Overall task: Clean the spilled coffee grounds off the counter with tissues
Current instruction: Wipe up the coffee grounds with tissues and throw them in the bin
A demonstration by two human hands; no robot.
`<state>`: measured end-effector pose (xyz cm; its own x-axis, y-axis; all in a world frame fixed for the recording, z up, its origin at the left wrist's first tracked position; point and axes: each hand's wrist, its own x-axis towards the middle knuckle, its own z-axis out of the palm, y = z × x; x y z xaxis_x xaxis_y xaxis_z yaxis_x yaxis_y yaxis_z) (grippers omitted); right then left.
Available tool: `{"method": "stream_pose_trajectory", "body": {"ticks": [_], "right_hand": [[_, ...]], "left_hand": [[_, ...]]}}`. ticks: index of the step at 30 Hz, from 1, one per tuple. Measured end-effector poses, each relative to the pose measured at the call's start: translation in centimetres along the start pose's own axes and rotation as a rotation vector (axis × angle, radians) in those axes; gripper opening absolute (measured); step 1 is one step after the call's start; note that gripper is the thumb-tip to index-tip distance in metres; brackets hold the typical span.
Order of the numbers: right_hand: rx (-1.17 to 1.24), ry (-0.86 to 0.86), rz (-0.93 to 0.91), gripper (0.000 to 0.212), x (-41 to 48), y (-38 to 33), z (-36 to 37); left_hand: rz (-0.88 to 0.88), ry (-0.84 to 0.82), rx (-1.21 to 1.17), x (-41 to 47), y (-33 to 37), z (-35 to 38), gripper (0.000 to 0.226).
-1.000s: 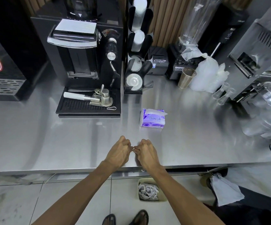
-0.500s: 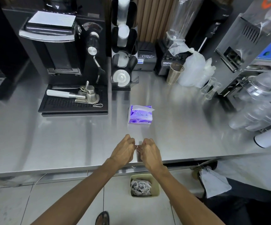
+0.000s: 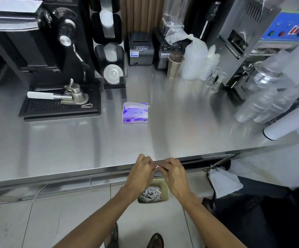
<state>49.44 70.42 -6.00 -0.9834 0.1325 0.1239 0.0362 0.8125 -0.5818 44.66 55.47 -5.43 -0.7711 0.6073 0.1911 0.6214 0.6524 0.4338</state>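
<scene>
A purple tissue pack [image 3: 135, 113] lies on the steel counter [image 3: 73, 144], a white tissue sticking out of its top. I see no coffee grounds on the steel. My left hand [image 3: 139, 174] and my right hand [image 3: 174, 176] meet at the counter's front edge, fingers curled, fingertips touching each other. Their backs face the camera and no tissue shows between them. Directly under them on the floor stands a small bin [image 3: 165, 191] holding crumpled used tissues [image 3: 150, 194].
A black espresso machine [image 3: 37, 42] with a drip tray [image 3: 59, 108] and a portafilter [image 3: 73, 95] stands at the back left. Behind are a lid dispenser [image 3: 111, 51] and a metal cup [image 3: 175, 66]. Stacked plastic cups [image 3: 263, 104] lie at right. A cloth [image 3: 224, 183] hangs below the counter edge.
Both hands have drawn back together from over the counter to its front edge, above the bin. The view has shifted downward and back.
</scene>
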Motion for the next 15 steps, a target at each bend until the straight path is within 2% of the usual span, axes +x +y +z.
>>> {"method": "stream_pose_trajectory", "body": {"ticks": [5, 7, 11, 15], "right_hand": [[0.101, -0.067, 0.094, 0.014, -3.4, 2.7, 0.3], [0.155, -0.077, 0.190, 0.014, -4.3, 4.3, 2.1], [0.310, -0.115, 0.463, 0.018, -5.4, 9.3, 8.8], [0.321, -0.091, 0.564, 0.007, -6.0, 15.0, 17.6]], "left_hand": [[-0.089, -0.054, -0.163, -2.5, 0.7, 5.9, 0.014], [-0.142, -0.104, -0.250, -3.2, -0.2, 8.6, 0.017], [-0.276, -0.204, -0.452, -3.7, -2.8, 14.0, 0.019], [-0.360, -0.338, -0.440, -4.6, -7.8, 23.0, 0.013]]}}
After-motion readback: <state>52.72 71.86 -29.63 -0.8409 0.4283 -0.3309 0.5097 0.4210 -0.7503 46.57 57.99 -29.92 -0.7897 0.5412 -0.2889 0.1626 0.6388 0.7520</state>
